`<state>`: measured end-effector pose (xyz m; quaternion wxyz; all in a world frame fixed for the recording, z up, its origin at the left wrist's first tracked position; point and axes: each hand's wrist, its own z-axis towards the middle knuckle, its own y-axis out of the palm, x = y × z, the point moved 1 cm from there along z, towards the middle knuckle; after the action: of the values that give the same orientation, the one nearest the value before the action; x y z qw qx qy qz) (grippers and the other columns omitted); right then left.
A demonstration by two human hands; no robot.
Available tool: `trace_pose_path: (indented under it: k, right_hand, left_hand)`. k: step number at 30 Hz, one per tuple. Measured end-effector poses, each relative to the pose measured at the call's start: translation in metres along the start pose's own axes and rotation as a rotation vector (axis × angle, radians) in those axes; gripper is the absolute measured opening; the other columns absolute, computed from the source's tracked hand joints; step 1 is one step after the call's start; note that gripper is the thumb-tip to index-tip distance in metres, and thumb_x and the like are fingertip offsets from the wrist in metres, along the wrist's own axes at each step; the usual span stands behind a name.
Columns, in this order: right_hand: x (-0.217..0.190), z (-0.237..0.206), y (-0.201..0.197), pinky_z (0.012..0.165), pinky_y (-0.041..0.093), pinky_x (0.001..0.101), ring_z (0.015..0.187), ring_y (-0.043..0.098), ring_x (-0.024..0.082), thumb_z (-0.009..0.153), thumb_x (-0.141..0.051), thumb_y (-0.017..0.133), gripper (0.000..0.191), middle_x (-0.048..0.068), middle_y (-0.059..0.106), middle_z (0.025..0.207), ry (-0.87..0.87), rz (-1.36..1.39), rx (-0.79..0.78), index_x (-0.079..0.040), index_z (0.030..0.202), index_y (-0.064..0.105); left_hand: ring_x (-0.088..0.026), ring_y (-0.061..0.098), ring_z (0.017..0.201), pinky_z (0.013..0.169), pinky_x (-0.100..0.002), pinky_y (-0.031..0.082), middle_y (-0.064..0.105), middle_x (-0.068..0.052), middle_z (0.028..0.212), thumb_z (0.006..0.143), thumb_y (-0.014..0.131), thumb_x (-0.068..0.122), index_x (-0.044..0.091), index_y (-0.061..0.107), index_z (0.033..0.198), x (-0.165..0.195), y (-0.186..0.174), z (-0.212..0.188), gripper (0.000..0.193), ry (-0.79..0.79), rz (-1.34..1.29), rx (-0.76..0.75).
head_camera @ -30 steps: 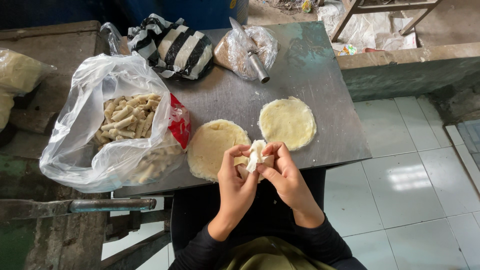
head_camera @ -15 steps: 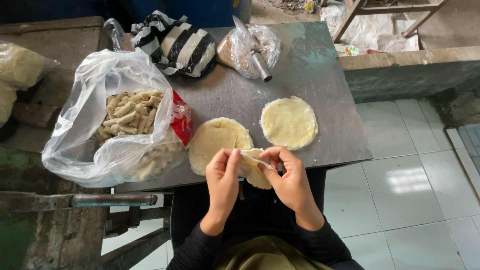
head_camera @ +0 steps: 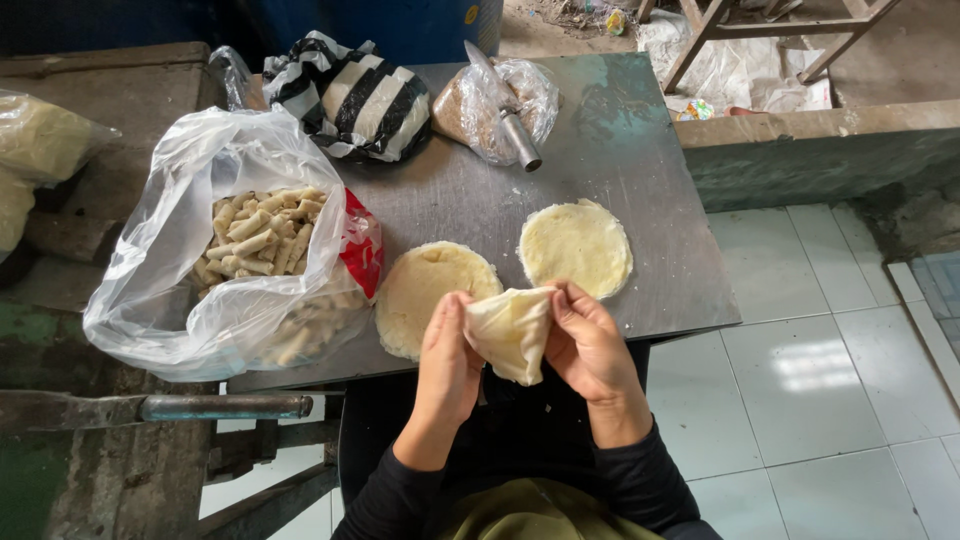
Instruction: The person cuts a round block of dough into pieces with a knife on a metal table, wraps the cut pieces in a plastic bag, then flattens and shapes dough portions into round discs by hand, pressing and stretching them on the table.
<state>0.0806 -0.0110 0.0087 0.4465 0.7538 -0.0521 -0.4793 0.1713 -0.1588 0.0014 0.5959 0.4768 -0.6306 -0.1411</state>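
Looking straight down now, I have both hands in front of me at the near edge of the metal table (head_camera: 600,130). My left hand (head_camera: 447,362) is closed on the left side of a thin pale wrapper sheet (head_camera: 510,330), fingers curled around its edge. My right hand (head_camera: 590,345) pinches the sheet's right side, thumb on top and fingers tucked behind. The sheet is folded into a rough cone or pocket, point down, held up between the two hands just over the table's front edge. I cannot tell whether anything is inside the fold.

On the table, just beyond my left hand, lies a round flat wrapper (head_camera: 425,290), partly hidden by my fingers. A second round wrapper (head_camera: 577,247) lies beside it to the right, just beyond my right hand; the two rounds sit near each other but apart.

Further left, a big clear plastic bag (head_camera: 170,300) sags open, full of small pale finished rolls (head_camera: 260,235), with a red patch on its right side. At the far edge sit a black-and-white striped bag (head_camera: 350,100) and a smaller clear bag (head_camera: 480,100) with a knife (head_camera: 505,110) resting across it, metal handle towards me.
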Motion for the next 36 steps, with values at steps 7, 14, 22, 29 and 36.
trace_pose_path:
  k: [7,14,22,29,36]
  right_hand:
    - [-0.009,-0.013,0.022,0.080,0.054,0.0280,0.090,0.066,0.010,0.098,-0.022,0.059,0.019,0.002,0.067,0.097,0.028,-0.106,-0.117,-0.009,0.111,0.058]
    - [0.000,-0.014,0.024,0.062,0.046,0.0206,0.070,0.054,0.002,0.095,-0.015,0.074,0.015,-0.004,0.065,0.079,-0.367,-0.943,0.098,-0.002,0.098,0.068]
    - [-0.005,-0.010,0.004,0.081,0.049,0.0203,0.086,0.059,0.003,0.108,-0.020,0.063,0.019,-0.002,0.067,0.092,-0.502,-0.681,0.032,-0.003,0.102,0.068]
    - [0.005,-0.005,0.004,0.087,0.054,0.0258,0.095,0.066,0.008,0.095,-0.026,0.065,0.030,-0.001,0.070,0.102,-0.102,-0.173,0.072,-0.003,0.113,0.063]
    - [0.003,-0.002,0.003,0.078,0.054,0.0277,0.083,0.067,0.009,0.096,-0.019,0.074,0.020,0.004,0.076,0.093,-0.227,-0.453,0.001,0.000,0.104,0.074]
  left_hand:
    - [-0.005,0.046,0.071,0.062,-0.020,0.039,0.056,0.004,0.080,0.099,0.072,0.008,0.000,0.072,0.104,0.004,0.010,-0.005,0.009,0.410,0.740,-0.035]
    - [0.000,0.046,0.074,0.063,-0.018,0.039,0.057,0.007,0.084,0.108,0.058,0.012,0.002,0.062,0.097,-0.006,0.011,-0.007,0.015,0.451,0.566,-0.046]
    - [-0.001,0.044,0.066,0.056,-0.018,0.037,0.056,0.008,0.080,0.091,0.076,0.013,0.003,0.066,0.100,0.005,0.021,-0.013,0.017,0.419,0.773,-0.055]
    - [0.000,0.047,0.073,0.065,-0.017,0.040,0.060,0.007,0.085,0.104,0.066,0.018,0.001,0.066,0.104,0.011,0.026,-0.009,0.017,0.495,0.563,0.009]
    - [0.000,0.046,0.067,0.056,-0.018,0.039,0.058,0.006,0.078,0.091,0.079,0.016,-0.001,0.065,0.101,0.011,0.019,-0.009,0.024,0.528,0.869,-0.017]
